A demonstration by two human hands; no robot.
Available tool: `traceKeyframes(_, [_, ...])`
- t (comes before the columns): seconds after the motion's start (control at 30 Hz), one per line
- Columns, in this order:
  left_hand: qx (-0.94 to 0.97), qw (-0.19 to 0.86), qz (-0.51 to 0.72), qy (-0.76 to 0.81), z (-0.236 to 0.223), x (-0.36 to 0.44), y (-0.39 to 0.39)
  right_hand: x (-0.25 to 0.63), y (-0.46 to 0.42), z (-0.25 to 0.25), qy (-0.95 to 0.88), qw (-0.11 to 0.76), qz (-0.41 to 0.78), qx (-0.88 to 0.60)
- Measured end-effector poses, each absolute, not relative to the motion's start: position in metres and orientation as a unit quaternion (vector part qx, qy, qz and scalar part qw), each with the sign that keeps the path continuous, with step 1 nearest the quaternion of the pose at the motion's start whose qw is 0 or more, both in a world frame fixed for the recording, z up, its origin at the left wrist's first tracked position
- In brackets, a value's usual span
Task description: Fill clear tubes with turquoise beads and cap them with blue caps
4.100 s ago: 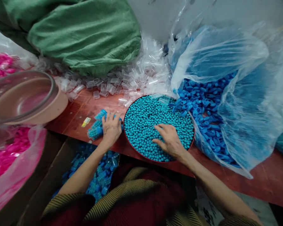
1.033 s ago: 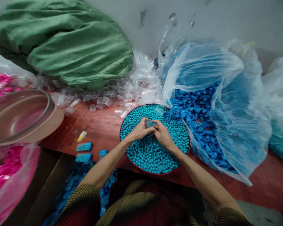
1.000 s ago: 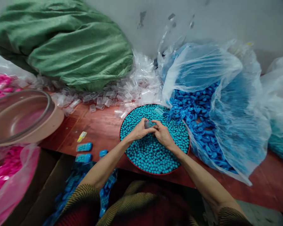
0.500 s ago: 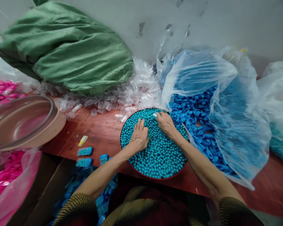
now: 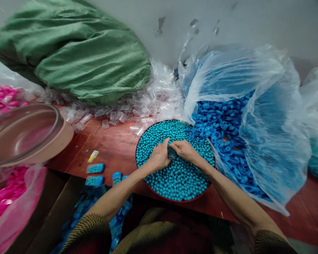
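Observation:
A round red-rimmed basin (image 5: 145,186) full of small turquoise beads (image 5: 177,181) sits in front of me. Over its middle my left hand (image 5: 159,156) and my right hand (image 5: 184,151) have come together. Between them is a small clear plastic container (image 5: 171,153), tilted low against the beads. My left fingers close on its left side, thumb raised. The bent fingers of my right hand grip it from the other side. Whether beads are inside it is hard to see.
Clear empty containers (image 5: 159,100) are heaped behind the basin, beside a green sack (image 5: 95,60). Blue plastic caps (image 5: 219,120) spill from a translucent bag (image 5: 275,130) at right. Left are nested basins (image 5: 66,135), a yellow-white tag (image 5: 93,156) and filled blue-capped containers (image 5: 95,168).
My right hand has come down toward me from the basin's far side with the clear container. My left hand, spread flat on the beads before, has turned and closed on it.

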State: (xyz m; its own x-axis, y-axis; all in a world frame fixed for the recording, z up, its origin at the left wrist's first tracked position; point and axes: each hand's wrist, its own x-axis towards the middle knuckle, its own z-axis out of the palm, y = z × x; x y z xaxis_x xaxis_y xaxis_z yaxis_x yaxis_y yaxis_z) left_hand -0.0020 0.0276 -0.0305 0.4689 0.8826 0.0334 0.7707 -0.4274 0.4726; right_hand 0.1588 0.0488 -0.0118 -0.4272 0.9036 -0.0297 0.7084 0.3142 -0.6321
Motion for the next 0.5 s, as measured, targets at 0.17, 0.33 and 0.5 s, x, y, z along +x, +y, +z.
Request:
traceKeyframes(0.17, [0.834,0.176,0.085,0.516,-0.016,-0.007,0.024,0.156,0.082,0.0,-0.829,0.176,0.193,-0.495])
traceKeyframes(0.33, [0.818,0.124,0.089,0.554,-0.008,-0.021,0.034,0.145,0.129,-0.019,-0.875,0.215,0.111,-0.418])
traceKeyframes(0.5, [0.816,0.142,0.08,0.554,-0.01,-0.025,0.045,0.146,0.118,-0.041,-0.87,0.162,0.12,-0.45])
